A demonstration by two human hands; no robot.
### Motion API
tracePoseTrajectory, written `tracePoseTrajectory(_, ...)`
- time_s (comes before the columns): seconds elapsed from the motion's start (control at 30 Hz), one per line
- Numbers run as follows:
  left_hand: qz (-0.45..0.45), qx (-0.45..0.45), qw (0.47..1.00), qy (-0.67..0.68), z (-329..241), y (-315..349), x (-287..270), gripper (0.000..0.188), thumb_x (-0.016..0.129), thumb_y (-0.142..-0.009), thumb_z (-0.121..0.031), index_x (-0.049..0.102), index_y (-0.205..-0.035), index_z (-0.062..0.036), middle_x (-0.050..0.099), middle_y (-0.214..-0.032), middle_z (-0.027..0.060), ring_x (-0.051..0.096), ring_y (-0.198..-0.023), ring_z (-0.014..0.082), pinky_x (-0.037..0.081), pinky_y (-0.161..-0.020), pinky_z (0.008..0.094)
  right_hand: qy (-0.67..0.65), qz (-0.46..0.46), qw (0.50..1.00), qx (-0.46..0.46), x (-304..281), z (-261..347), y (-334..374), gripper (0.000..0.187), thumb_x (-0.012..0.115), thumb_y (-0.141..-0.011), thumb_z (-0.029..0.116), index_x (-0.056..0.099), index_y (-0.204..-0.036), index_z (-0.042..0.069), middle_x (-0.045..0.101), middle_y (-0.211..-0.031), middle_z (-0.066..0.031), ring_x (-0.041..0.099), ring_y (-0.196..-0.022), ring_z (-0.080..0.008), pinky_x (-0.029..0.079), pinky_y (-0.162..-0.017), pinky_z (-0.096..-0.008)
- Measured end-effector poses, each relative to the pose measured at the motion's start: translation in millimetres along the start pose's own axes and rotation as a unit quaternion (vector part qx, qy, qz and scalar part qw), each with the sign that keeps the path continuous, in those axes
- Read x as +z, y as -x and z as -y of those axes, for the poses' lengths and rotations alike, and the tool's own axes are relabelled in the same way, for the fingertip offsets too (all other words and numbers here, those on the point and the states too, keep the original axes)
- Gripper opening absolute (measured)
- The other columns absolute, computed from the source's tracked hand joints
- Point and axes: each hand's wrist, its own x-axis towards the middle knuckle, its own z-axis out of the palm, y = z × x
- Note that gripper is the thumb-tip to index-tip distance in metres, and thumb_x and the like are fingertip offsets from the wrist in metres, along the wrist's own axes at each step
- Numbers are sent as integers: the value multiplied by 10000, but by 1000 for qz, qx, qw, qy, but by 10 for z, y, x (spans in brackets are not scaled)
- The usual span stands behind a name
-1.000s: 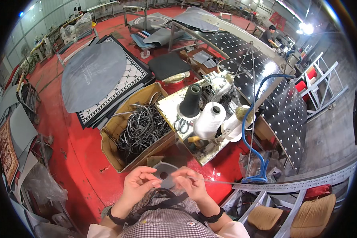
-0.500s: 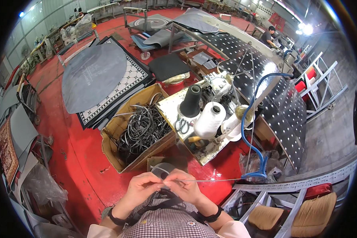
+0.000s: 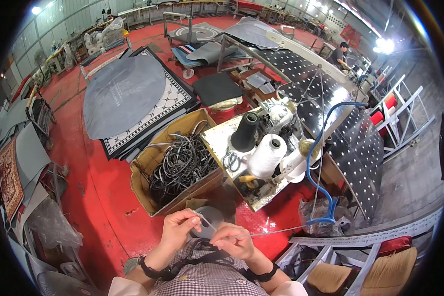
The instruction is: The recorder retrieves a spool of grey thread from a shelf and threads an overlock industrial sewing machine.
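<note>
Between my two hands runs a thin grey strip [image 3: 205, 220], like narrow binding tape. My left hand [image 3: 176, 231] is closed, pinching the strip near its end between thumb and fingertips. My right hand [image 3: 233, 241] lies a little lower and to the right, its fingers curled and closed on the same strip. From there the strip stretches to the right, up to a blue bent rod guide [image 3: 323, 218]. Just beyond my hands sits a round grey disc-like thing [image 3: 213, 213], partly hidden by them.
An open cardboard box [image 3: 145, 200] of tangled dark strips stands ahead. Beside it, a machine table [image 3: 256, 200] bears a black thread cone [image 3: 244, 132], a white cone [image 3: 267, 157] and scissors [image 3: 232, 161]. Stacked mats [image 3: 126, 96] lie left; a rack with tan yarn [image 3: 329, 277] is right.
My hands have drawn apart from touching each other, the left moving left and slightly up, the right slightly right and down. A length of strip now shows between them. The view has shifted slightly.
</note>
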Motion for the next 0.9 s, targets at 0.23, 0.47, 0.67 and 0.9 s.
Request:
tracePoseTrajectory(0.23,-7,15,999,32,-2,7,-14,84,601,-850,41,645,-921,55,599,-862,115,593,-692,166,515,-637,277,5,18,1000,11,20,-5,6,54,628,-836,9,664,-873,-4,617,-821,-83,568,-635,-109,430,-558,-222)
tracePoseTrajectory(0.47,6,41,999,32,-8,19,-7,85,604,-843,54,650,-914,46,597,-864,118,592,-688,157,508,-623,261,10,34,999,27,29,-18,14,45,636,-832,14,671,-856,-1,629,-790,-80,580,-665,-144,447,-587,-254)
tracePoseTrajectory(0.67,4,42,998,48,-14,18,23,66,592,-842,70,625,-883,30,565,-847,78,580,-680,135,495,-616,240,32,41,999,17,11,-58,37,40,640,-831,21,673,-847,3,638,-785,-72,583,-685,-151,451,-605,-260)
tracePoseTrajectory(0.9,28,21,996,88,-23,-14,8,59,564,-858,39,591,-881,-7,538,-860,55,542,-724,130,454,-660,252,18,53,995,84,-37,-54,90,155,564,-901,82,682,-863,-11,626,-761,-63,563,-632,-104,426,-530,-231)
